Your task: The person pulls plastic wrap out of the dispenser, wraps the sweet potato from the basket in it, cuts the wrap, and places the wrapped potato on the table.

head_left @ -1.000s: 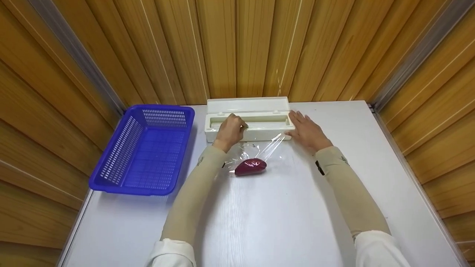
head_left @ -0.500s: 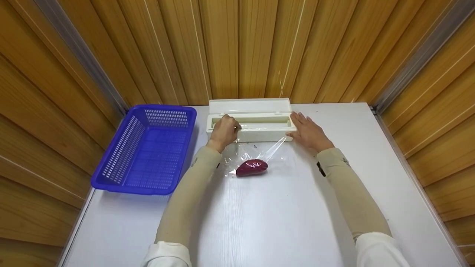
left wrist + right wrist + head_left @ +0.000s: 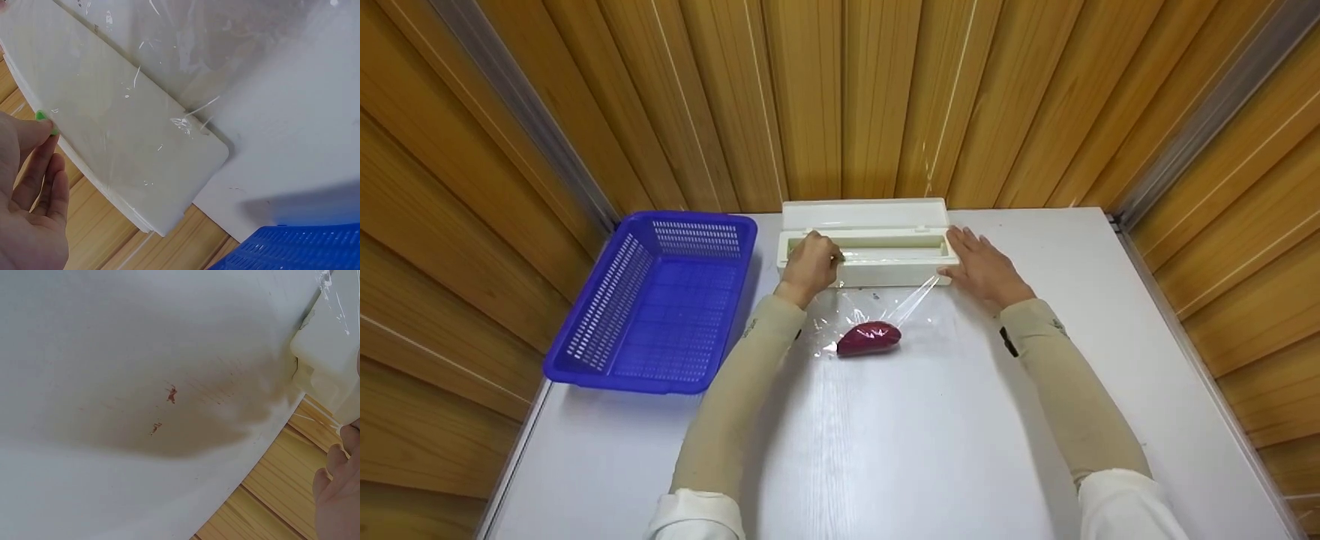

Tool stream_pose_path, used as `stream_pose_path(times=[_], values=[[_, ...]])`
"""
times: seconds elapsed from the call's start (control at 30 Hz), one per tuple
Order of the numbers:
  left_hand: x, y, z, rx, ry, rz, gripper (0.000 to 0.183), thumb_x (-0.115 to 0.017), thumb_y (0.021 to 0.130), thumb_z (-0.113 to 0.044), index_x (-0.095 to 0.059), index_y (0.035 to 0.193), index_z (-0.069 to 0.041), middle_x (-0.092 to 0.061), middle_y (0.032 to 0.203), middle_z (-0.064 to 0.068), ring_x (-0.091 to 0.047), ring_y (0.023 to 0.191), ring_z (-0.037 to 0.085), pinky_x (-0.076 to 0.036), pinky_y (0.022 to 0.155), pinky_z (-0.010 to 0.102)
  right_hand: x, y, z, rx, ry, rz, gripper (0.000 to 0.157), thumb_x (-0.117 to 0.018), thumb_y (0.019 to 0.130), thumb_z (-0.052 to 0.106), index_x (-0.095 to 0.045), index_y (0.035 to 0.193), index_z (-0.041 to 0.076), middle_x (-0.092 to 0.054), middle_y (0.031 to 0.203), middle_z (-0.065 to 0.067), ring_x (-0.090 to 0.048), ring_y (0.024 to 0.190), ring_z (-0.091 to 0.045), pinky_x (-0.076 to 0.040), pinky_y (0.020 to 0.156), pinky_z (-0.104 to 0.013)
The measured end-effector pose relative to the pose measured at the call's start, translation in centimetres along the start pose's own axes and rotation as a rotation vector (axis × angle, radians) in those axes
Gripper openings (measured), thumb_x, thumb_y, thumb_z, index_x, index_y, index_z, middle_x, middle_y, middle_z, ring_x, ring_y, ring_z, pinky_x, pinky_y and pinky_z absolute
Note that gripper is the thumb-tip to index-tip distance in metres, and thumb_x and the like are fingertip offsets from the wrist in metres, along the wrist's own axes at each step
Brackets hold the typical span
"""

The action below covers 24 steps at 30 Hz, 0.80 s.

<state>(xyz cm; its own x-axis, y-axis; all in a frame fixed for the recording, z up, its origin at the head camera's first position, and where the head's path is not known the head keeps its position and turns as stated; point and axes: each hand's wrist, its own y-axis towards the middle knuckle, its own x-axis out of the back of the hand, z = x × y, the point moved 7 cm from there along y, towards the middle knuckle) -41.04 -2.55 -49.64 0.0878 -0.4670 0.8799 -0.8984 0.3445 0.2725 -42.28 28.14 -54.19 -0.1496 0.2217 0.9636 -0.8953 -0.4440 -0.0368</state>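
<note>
A white cling film dispenser (image 3: 896, 274) stands near the back wall with its lid (image 3: 864, 215) raised. My left hand (image 3: 810, 266) pinches a small green slider (image 3: 40, 115) between thumb and finger at the box's upper edge, left of its middle. At the right end of the dispenser, my right hand (image 3: 984, 266) rests with fairly straight fingers, its thumb at the front corner. Clear cling film (image 3: 911, 300) runs from the box's front down onto the table, over a dark red, elongated sweet potato-like item (image 3: 869, 339).
A blue slotted plastic basket (image 3: 660, 315) stands on the white table (image 3: 900, 450) at the left, close to my left forearm. Wood-patterned panels (image 3: 862, 97) rise behind the table and on both sides. Reddish smudges (image 3: 171, 395) mark the table near my right hand.
My left hand has slid left along the dispenser's edge, mostly in the first half second. My right hand stays at the right end. The red item and the film lie about as before.
</note>
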Motion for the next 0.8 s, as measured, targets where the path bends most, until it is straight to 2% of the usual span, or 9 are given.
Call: stream_pose_path(times=[0.4,0.8], values=[[0.3,-0.2,0.4,0.012,0.060,0.004,0.020,-0.072,0.090,0.003,-0.087,0.098,-0.008,-0.082,0.103,0.011,-0.075,0.104,0.034,-0.062,0.094,0.043,0.0,0.0,0.3,0.008,-0.004,-0.008,0.085,-0.053,0.110,0.045,-0.015,0.168,-0.003,-0.014,0.178,-0.021,-0.012,0.165,-0.042,-0.011,0.134,-0.056],[0.9,-0.3,1.0,0.057,0.058,0.023,0.023,-0.069,0.091,0.006,-0.087,0.097,-0.007,-0.081,0.106,0.014,-0.076,0.108,0.036,-0.063,0.092,0.046,0.2,-0.1,0.2,-0.001,0.006,-0.009,0.085,-0.052,0.111,0.047,-0.013,0.169,-0.001,-0.013,0.179,-0.019,-0.011,0.165,-0.042,-0.010,0.134,-0.055]])
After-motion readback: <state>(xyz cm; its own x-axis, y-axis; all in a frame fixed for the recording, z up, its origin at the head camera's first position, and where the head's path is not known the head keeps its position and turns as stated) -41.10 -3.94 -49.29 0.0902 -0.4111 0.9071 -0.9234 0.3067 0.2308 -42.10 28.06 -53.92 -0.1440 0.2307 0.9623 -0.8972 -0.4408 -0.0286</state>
